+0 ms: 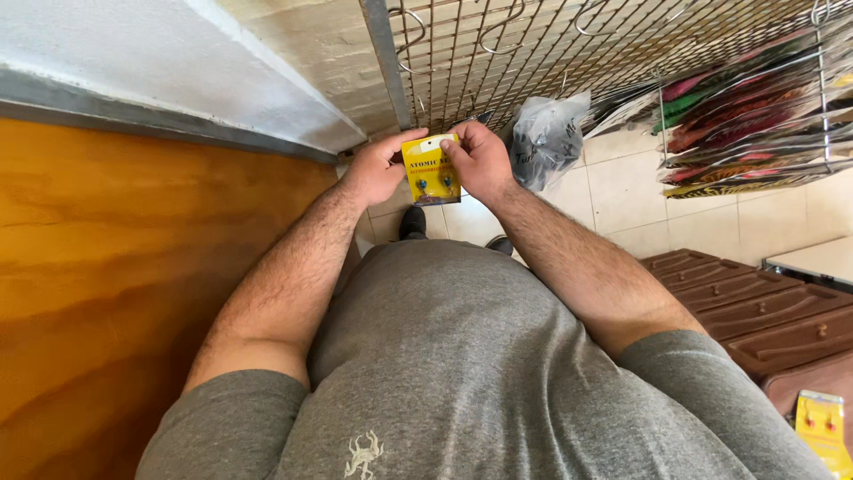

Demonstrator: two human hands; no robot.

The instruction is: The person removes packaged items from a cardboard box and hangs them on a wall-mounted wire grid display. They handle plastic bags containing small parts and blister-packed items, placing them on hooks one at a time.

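I hold one small yellow blister card (431, 169) between both hands in front of my stomach, its face towards me, with two small blue-green pieces under the clear bubble. My left hand (375, 169) pinches the card's left edge, thumb on its top corner; my right hand (480, 160) pinches the right edge, thumb on the front. Just beyond my knuckles stands one wire grid panel (498, 53) carrying several bare hooks. One grey plastic bag (544, 138) hangs against it, touching nothing I hold; what is in the bag I cannot tell. An orange wooden wall (115, 267) closes my left side; pale floor tiles (622, 191) lie open to the right. A second yellow card (822, 431) lies at the lower right.
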